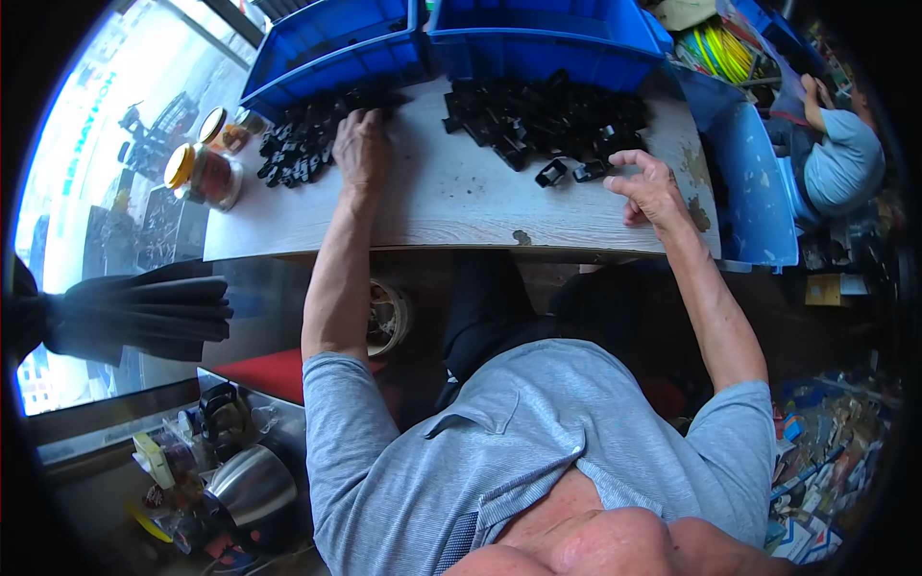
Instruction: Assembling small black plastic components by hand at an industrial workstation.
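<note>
My left hand (361, 154) reaches into the left pile of small black plastic parts (293, 152). Its fingers are bent downward and closed, with the tips hidden, so whatever they hold does not show. At the near right edge of a second, larger heap of black plastic parts (538, 120) is my right hand (648, 187). Its thumb and fingers are spread, with nothing between them. Just left of its fingertips lie two separate black ring-like pieces (551, 173). Both heaps rest on a pale wood-grain table (442, 216).
Two blue plastic bins (331, 65) (547, 56) line the table's far side. Lidded jars (206, 176) stand at its left edge, beside a window. To the right are a pale blue tub (759, 192) and another person (843, 158). A steel kettle (252, 488) sits lower left.
</note>
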